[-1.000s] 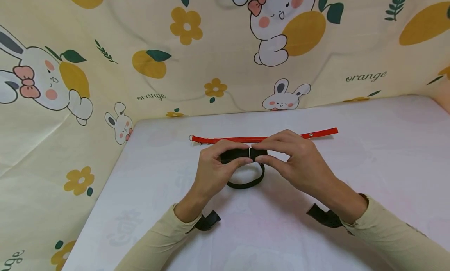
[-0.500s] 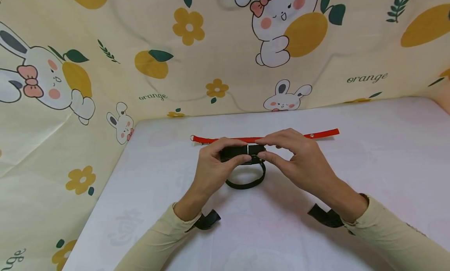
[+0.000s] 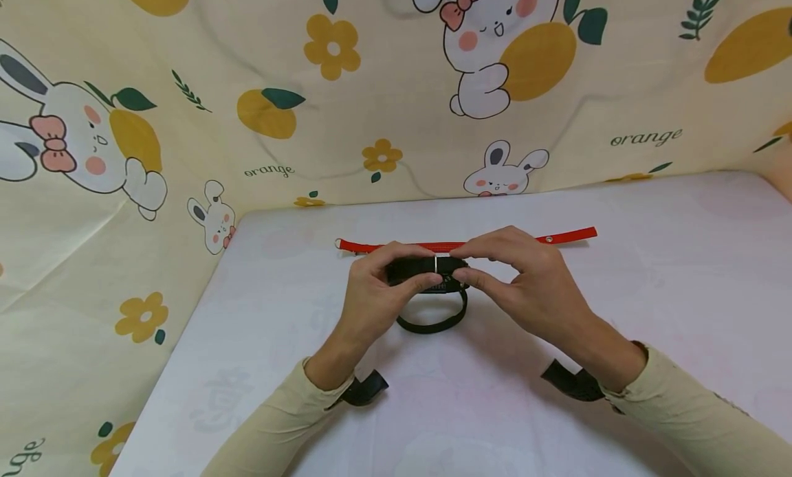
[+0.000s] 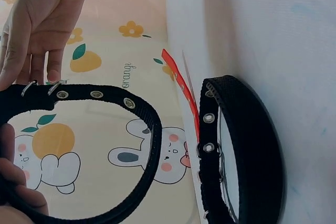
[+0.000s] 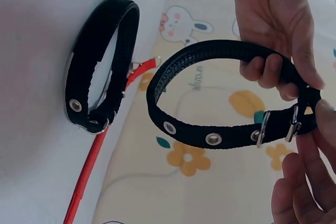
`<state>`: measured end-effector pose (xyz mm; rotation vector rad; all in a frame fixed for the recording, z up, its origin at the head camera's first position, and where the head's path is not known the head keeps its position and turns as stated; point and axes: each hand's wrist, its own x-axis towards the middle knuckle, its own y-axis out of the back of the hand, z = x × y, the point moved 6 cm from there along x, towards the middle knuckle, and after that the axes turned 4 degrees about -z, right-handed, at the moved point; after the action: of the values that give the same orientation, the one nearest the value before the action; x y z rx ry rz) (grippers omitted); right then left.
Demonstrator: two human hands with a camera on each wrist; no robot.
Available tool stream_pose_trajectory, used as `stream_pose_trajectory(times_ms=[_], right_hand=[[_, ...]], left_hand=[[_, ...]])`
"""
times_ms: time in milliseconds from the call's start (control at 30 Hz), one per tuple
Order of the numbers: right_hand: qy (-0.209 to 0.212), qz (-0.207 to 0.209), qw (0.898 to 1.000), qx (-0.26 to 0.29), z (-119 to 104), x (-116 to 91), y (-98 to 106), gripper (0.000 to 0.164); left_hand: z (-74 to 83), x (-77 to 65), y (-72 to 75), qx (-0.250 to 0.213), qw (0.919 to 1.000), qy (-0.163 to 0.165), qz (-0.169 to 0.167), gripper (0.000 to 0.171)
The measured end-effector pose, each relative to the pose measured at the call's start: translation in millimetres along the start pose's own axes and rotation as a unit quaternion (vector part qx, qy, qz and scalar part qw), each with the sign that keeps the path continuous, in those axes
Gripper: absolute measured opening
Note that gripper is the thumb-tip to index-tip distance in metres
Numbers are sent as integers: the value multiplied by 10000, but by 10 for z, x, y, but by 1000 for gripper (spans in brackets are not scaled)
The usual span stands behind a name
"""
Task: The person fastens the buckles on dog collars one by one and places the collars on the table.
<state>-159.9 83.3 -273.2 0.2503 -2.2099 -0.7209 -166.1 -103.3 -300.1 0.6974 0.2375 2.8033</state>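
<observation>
Both hands hold a black collar, its strap buckled into a loop, above the table. My left hand (image 3: 371, 291) grips its left part, with fingers curled round the strap in the right wrist view. At the metal buckle (image 5: 293, 124), my right hand (image 3: 526, 274) pinches the collar (image 5: 191, 135) between thumb and fingers. Metal eyelets line the held strap. Below the hands, a second black collar (image 4: 257, 145), also looped, stands on its edge on the table. A red collar (image 3: 569, 235) lies stretched out behind, partly hidden by the hands in the head view.
White cloth covers the table (image 3: 278, 381). A cream backdrop (image 3: 383, 99) printed with rabbits and oranges rises behind it and on the left. Black straps (image 3: 368, 389) hang at both wrists.
The held collar has tilted slightly, so more of its lower strap shows beneath the thumbs. My right thumb and fingers have shifted a little at the buckle end. The collars on the table stay put.
</observation>
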Motion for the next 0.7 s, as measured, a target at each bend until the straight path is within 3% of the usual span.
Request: stream_pose_trajectory(times_ms=[400, 700], right_hand=[[69, -113, 9999, 95, 6, -24, -62, 33], [-376, -555, 9973, -309, 80, -32, -98, 36]], left_hand=[[31, -15, -55, -123, 9995, -175, -211, 27], [1, -5, -8, -222, 9997, -70, -83, 26]])
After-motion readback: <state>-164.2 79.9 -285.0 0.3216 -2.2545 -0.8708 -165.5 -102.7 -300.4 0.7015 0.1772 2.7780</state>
